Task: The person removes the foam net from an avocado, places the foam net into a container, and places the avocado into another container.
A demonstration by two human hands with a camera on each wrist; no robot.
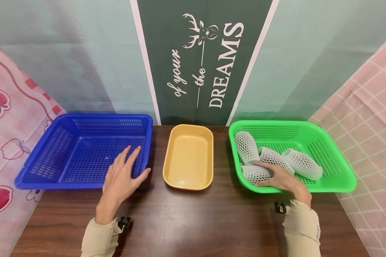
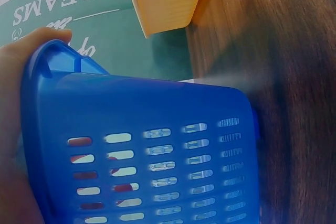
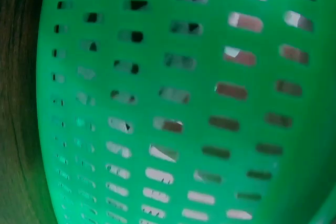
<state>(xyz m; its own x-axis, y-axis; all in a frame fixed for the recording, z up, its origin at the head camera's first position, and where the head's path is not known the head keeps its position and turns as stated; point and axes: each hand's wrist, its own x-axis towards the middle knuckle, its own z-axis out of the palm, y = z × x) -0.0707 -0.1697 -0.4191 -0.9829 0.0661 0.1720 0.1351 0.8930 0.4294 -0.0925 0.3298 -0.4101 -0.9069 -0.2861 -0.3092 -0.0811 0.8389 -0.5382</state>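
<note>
My left hand hovers over the front right corner of a blue basket, its fingers spread and holding nothing. In the left wrist view, part of this hand shows beside the basket's slotted wall. Inside the green basket, my right hand has fingers and thumb about the end of a white foam-net-covered piece at the front left. Several similar pieces lie there, among them one at the back left and one at the right. The right wrist view shows mostly the green slotted wall.
Between the baskets, a yellow tray stands on the dark wooden table. A printed cloth hangs behind, with a pink checked cloth at the right and an apple-patterned one at the left.
</note>
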